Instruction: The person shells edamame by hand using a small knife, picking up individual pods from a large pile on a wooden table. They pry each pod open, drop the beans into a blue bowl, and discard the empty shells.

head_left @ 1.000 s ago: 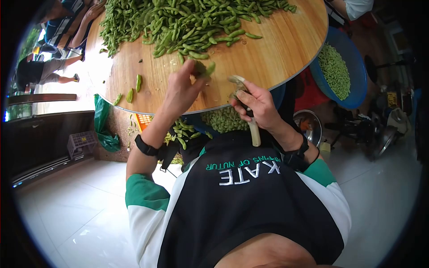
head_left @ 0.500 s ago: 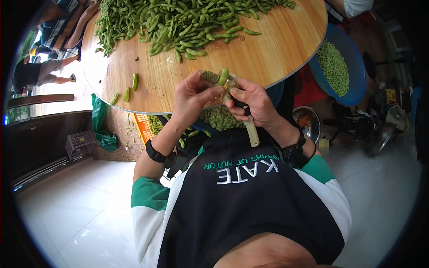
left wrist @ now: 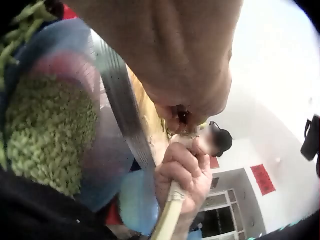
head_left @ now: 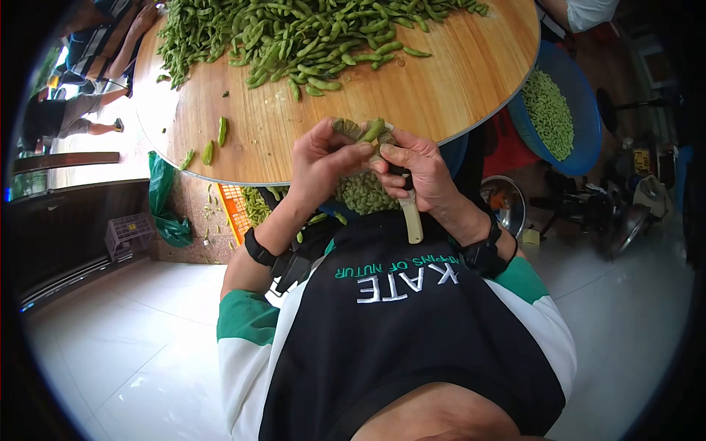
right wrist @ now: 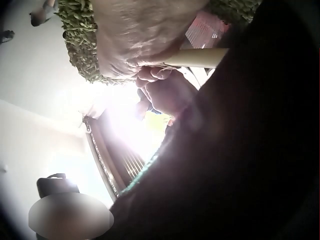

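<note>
Just over the near edge of the round wooden table (head_left: pixel 434 103), both hands meet fingertip to fingertip. My left hand (head_left: pixel 318 162) pinches a green soybean pod (head_left: pixel 374 130) between thumb and fingers, its end right at the right fingertips. My right hand (head_left: pixel 426 170) curls round a tool with a flat cream handle (head_left: pixel 413 220), which points down toward the shirt; its working end is hidden by the fingers. Greenish-brown coverings wrap some of the fingertips. The left wrist view shows the same cream handle (left wrist: pixel 170 215) sticking out below the right fist.
A big heap of soybean pods (head_left: pixel 294 40) covers the table's far side; a few loose pods (head_left: pixel 222 131) lie at left. Shelled beans (head_left: pixel 364 194) fill a tub below the hands. Right stands a blue basin (head_left: pixel 590 140) of beans, left an orange crate (head_left: pixel 232 209). Other people sit nearby.
From over the table at left, my left hand has brought the pod right to the right hand. The pod now lies lower between the fingertips. The right hand keeps its hold, almost in place.
</note>
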The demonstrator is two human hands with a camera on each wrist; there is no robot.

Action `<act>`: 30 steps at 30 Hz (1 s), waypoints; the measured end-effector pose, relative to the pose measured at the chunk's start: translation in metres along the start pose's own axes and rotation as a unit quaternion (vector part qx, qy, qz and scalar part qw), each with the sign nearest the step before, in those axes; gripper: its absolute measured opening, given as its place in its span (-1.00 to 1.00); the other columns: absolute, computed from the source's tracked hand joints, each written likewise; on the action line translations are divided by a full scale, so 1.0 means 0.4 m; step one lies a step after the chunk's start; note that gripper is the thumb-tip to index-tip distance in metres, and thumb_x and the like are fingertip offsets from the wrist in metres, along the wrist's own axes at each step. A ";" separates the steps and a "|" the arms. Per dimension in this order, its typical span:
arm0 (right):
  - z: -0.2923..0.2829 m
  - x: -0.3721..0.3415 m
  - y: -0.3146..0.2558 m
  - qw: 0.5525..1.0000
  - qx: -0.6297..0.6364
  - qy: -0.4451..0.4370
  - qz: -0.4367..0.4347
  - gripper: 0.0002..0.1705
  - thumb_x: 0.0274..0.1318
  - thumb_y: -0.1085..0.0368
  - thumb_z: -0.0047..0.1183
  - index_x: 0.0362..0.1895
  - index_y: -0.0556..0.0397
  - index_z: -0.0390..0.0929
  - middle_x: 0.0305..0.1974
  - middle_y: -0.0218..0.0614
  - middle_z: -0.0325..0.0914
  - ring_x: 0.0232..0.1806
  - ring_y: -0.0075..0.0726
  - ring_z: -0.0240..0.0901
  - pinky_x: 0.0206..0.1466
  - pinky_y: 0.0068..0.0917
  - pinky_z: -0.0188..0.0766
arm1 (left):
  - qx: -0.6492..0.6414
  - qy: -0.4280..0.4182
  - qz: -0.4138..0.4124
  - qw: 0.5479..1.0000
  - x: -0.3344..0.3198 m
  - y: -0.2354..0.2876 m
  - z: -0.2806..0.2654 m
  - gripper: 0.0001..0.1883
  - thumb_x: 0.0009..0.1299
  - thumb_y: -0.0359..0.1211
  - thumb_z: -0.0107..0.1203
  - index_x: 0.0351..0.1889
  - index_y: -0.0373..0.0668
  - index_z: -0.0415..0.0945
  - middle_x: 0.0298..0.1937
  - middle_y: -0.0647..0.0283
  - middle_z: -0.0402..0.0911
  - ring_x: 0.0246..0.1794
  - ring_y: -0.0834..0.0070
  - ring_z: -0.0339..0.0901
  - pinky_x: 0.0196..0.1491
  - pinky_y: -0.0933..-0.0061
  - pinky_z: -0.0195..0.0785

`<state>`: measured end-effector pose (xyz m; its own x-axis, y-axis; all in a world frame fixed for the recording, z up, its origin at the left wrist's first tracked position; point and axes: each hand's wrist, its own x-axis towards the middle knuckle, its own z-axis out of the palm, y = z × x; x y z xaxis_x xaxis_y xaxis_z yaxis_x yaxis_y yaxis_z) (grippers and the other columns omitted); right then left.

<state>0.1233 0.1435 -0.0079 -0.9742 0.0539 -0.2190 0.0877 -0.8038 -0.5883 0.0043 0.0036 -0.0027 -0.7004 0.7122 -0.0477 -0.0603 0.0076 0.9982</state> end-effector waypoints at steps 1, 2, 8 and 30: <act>-0.001 -0.003 -0.005 1.000 0.015 -0.019 0.004 -0.69 0.30 0.31 -0.10 0.08 0.11 0.42 -0.43 -0.39 0.44 -0.66 -0.70 0.14 -0.69 -0.75 0.11 | -0.146 -0.014 -0.103 0.984 0.000 0.014 0.005 -0.83 0.21 -0.53 0.24 -0.27 -0.25 0.50 -0.50 0.28 0.60 -0.59 0.66 0.46 -0.55 0.66 0.28; -0.003 -0.006 -0.009 0.999 0.030 -0.038 0.009 -0.68 0.30 0.32 -0.11 0.11 0.10 0.41 -0.42 -0.38 0.44 -0.67 -0.70 0.14 -0.70 -0.75 0.11 | -0.147 -0.014 -0.104 0.984 0.002 0.017 0.003 -0.83 0.21 -0.53 0.24 -0.27 -0.25 0.50 -0.50 0.28 0.60 -0.59 0.66 0.46 -0.55 0.66 0.28; -0.015 -0.006 -0.013 0.998 0.047 -0.035 -0.003 -0.67 0.31 0.31 -0.10 0.13 0.05 0.42 -0.43 -0.36 0.45 -0.66 -0.67 0.12 -0.69 -0.75 0.11 | -0.383 -0.118 -0.221 0.889 0.017 0.015 -0.006 -0.88 0.31 -0.53 0.12 -0.21 -0.27 0.48 -0.48 0.26 0.60 -0.61 0.60 0.48 -0.59 0.63 0.26; 0.013 -0.028 -0.008 0.982 -0.157 0.039 -0.097 -0.68 0.28 0.32 -0.04 0.07 0.16 0.42 -0.36 -0.36 0.49 -0.53 -0.69 0.28 -0.54 -0.72 0.24 | 0.097 -0.035 0.069 0.992 -0.022 0.013 0.024 -0.91 0.39 -0.45 0.06 -0.26 -0.30 0.46 -0.51 0.24 0.50 -0.57 0.50 0.40 -0.48 0.54 0.25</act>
<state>0.1328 0.1423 0.0004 -0.9608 0.2442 -0.1309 -0.0267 -0.5519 -0.8335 0.0169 0.0040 0.0034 -0.6404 0.7633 0.0856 0.1752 0.0366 0.9839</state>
